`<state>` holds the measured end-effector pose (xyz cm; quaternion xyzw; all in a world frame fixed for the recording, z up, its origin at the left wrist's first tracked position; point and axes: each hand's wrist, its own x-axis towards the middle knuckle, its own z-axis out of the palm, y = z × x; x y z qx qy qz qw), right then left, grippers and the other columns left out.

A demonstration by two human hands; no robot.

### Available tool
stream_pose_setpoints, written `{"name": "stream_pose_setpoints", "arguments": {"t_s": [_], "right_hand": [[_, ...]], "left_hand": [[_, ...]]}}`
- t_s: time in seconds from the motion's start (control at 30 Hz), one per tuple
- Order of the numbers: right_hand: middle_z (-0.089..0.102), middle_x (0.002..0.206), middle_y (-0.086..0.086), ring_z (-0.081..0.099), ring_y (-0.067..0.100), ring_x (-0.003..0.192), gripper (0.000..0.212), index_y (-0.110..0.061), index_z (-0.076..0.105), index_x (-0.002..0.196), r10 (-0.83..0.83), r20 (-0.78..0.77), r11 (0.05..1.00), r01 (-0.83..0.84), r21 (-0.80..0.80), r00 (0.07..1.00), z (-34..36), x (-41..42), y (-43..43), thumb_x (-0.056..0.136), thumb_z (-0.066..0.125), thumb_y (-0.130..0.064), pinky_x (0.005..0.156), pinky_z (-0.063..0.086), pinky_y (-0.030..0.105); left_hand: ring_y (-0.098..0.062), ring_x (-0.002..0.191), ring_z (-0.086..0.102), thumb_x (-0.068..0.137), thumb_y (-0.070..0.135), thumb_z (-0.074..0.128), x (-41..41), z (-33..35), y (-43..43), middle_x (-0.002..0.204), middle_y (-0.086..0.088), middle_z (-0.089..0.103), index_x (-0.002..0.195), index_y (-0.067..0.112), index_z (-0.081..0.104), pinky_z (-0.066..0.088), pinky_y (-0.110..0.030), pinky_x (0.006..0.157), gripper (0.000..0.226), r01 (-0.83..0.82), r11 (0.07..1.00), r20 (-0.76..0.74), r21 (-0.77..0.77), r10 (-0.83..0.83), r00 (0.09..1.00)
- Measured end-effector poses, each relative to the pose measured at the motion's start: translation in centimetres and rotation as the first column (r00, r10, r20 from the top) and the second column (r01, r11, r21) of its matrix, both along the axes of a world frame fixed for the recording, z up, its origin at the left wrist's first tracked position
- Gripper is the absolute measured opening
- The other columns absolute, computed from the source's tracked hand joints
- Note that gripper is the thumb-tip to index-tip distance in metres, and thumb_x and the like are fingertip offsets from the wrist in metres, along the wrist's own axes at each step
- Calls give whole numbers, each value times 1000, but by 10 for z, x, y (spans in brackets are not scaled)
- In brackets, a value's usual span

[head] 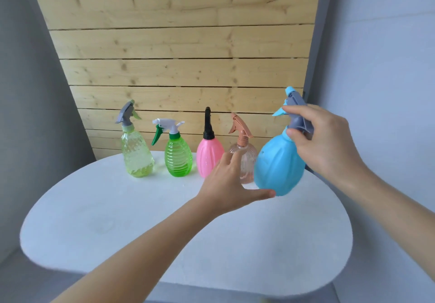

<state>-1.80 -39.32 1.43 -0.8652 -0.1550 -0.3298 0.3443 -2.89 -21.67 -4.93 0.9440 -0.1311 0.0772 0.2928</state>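
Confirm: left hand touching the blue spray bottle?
Touching. Head view: the left hand has its thumb tip against the lower edge of the blue spray bottle, with no gap visible. The right hand grips its neck.

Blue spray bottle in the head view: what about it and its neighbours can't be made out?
Neck of the blue spray bottle: head view, covered by fingers of the right hand.
Lower body of the peach clear bottle: head view, hidden behind the left hand and the blue spray bottle.
Lower right edge of the pink bottle: head view, behind the left hand.
Liquid level in the blue spray bottle: its opaque plastic hides it.
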Motion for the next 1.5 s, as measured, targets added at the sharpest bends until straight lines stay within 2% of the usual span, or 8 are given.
{"name": "stream_pose_setpoints", "arguments": {"t_s": [0.37, 0.57, 0.73, 0.83, 0.97, 1.1, 1.3, 1.5], "right_hand": [[68, 103, -1, 62, 18, 93, 45, -24, 60, 129, 228, -114, 965, -209, 160, 967, 27, -103, 87, 86, 67, -13, 74, 37, 1], [66, 111, 4, 64, 27, 104, 52, -34, 47, 128, 346, -428, 931, -251, 263, 835, 35, -116, 126, 79, 66, -38, 85, 55, 48], [67, 87, 7, 66, 3, 58, 15, -7, 53, 103, 552, -508, 826, -350, 442, 661, 29, -133, 156, 91, 62, -4, 47, 51, 16], [70, 97, 11, 71, 12, 75, 21, -5, 51, 111, 650, -504, 756, -418, 504, 569, 23, -143, 167, 92, 59, -1, 61, 56, 20], [70, 104, 5, 67, 10, 101, 25, -10, 57, 108, 739, -499, 652, -667, 360, 453, 21, -163, 176, 91, 54, 8, 92, 52, 24], [54, 134, -7, 51, 6, 122, 38, -28, 61, 119, 562, -574, 766, -637, 89, 596, 25, -173, 179, 97, 47, 0, 107, 40, 28], [70, 86, 15, 65, 18, 65, 35, -4, 63, 106, 438, -770, 870, -432, 235, 463, 32, -198, 193, 98, 50, -35, 54, 53, 24], [70, 104, -3, 63, 16, 100, 29, -28, 70, 97, 458, -566, 739, -648, -187, 686, 18, -222, 201, 87, 61, -1, 82, 44, 13]], "left_hand": [[-13, 112, 47, 59, 45, 84, -112, 18, 56, 125, 10, 47, 134, 25, 31, 44, -32, 89, 93, -235, 953, 94, -192, 257, 962], [-14, 108, 48, 58, 46, 84, -164, 20, 115, 125, 9, 48, 132, 25, 33, 40, -25, 83, 92, -314, 946, 89, -75, 320, 943], [-15, 104, 51, 58, 49, 83, -199, 21, 156, 118, 11, 52, 132, 29, 34, 42, -27, 86, 91, -365, 930, 21, 41, 365, 931], [-12, 103, 53, 57, 45, 85, -215, 19, 176, 115, 13, 54, 132, 30, 38, 44, -25, 86, 90, -346, 938, -64, -9, 345, 937], [-9, 102, 56, 57, 39, 89, -239, 14, 197, 113, 12, 57, 132, 31, 41, 50, -27, 84, 89, -298, 951, -161, -82, 282, 946], [-14, 104, 52, 55, 43, 87, -255, 10, 215, 116, 10, 54, 134, 28, 38, 45, -28, 86, 94, -396, 917, -53, -48, 394, 918], [-12, 105, 49, 56, 43, 85, -288, 3, 225, 121, 14, 48, 132, 34, 37, 42, -26, 86, 91, -416, 909, 5, -22, 416, 909], [-10, 103, 48, 54, 44, 86, -307, -12, 230, 117, 16, 48, 129, 36, 37, 40, -23, 84, 90, -395, 917, -26, -60, 394, 919]]}}
